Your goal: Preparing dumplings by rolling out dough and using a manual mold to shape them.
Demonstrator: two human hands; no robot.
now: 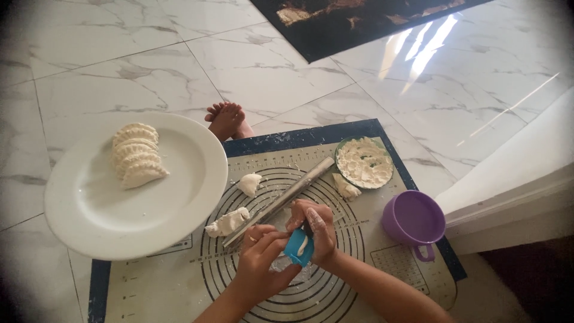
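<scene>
Both hands close a small blue plastic dumpling press point(298, 247) over the baking mat.

Left hand point(261, 263) cups it from below, right hand point(315, 230) pinches its top; a steel rolling pin point(281, 200) lies just beyond the fingers, a white plate of folded dumplings point(95, 209) farther left.

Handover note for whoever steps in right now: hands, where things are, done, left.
Left hand: fingers on the blue mould, steadying it from the left.
Right hand: grips the mould from above; both over the mat.
Mould: closed or nearly closed, white dough showing at its edge.
Things: rolling pin lies diagonally on the mat, dough lumps beside it, filling bowl and purple cup to the right.
Done: a row of crimped dumplings on the white plate.
Left: the piece in the mould is not yet plated; lumps unrolled, filling remains.
</scene>
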